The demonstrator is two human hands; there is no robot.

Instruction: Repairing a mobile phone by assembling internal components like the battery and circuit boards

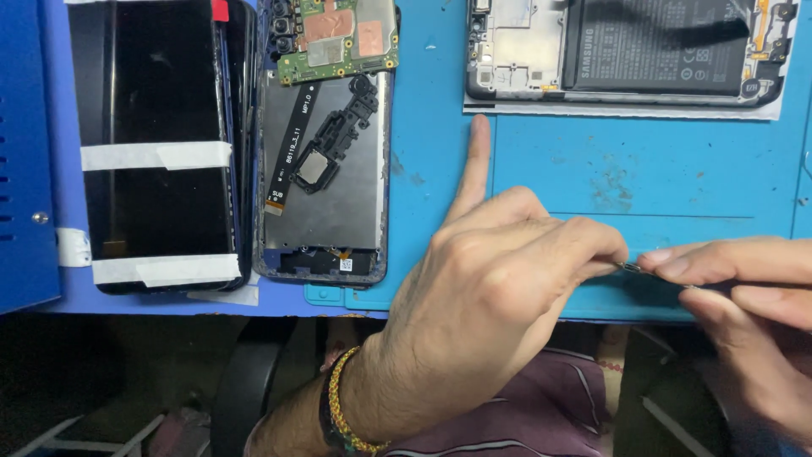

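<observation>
My left hand (499,288) reaches across the near edge of the blue work mat (643,182), index finger pointing away, thumb and fingers pinching a small thin metal part (633,269). My right hand (744,296) meets it from the right, its fingertips closed on the same small part. What the part is I cannot make out. An opened phone frame (326,182) with a black flex cable and a loose green circuit board (337,35) lies left of my hands.
A black phone screen (156,144) with white tape strips rests at the left, beside a blue box (25,169). Another opened phone with its battery (630,51) sits at the top right. A beaded bracelet circles my left wrist.
</observation>
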